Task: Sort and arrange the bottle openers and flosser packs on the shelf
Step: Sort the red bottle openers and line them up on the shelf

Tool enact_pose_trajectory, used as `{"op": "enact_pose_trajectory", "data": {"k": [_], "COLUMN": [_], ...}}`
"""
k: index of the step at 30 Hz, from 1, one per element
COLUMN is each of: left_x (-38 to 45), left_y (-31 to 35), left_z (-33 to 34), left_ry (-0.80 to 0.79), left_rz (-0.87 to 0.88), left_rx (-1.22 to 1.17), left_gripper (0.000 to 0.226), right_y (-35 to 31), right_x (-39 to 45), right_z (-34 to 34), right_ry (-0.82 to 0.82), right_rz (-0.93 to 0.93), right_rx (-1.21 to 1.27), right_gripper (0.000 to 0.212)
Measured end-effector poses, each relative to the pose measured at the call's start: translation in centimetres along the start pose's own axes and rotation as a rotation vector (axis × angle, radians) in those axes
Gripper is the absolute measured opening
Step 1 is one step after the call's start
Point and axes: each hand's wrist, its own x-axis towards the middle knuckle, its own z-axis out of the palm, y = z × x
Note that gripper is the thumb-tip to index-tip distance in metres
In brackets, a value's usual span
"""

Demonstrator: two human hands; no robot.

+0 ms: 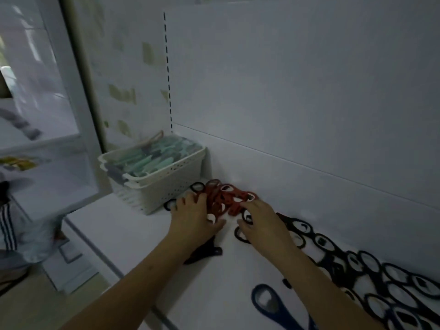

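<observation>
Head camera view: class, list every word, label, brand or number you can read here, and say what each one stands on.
No text can be read anywhere in this picture.
Flosser packs in the white basket: any printing is too blurred to read.
Red bottle openers, black bottle openers and the blue bottle opener: no lettering shows.
Pale stickers on the left wall: blank or too blurred to tell.

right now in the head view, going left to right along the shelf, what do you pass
White basket of flosser packs → left hand → red bottle openers → right hand → row of black bottle openers running to the right edge. The blue bottle opener lies nearer, at the front.
</observation>
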Motion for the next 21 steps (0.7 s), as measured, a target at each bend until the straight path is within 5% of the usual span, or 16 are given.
{"op": "enact_pose_trajectory", "data": {"k": [2,6,11,21], "left_x": [1.6,3.7,3.4,3.6], "left_y": [-0.9,-3.2,-4.2,-3.6], "left_z": [0.4,0.9,0.1,0.4], "left_ry": [-0.130,-0.077,-0.051,-0.173], "left_rz": [-0.016,0.118,0.197,0.193], "left_rx": [0.021,-0.266,-0.474,-0.751], "left_gripper": [0.097,0.072,0.060,0.060], "right_y": [-0.9,-2.5,-5.0,-4.2], "right_x": [1.4,3.4,4.4,5.1], "right_z": [1.2,2.3,2.7,2.2], "right_ry": [0.052,0.123,0.061,0.028], "right_rz": [0.045,0.203,0.438,0.518], "right_rx": [0.005,0.077,0.550,0.803], "right_gripper": [0.037,0.018,0.018,0.005]}}
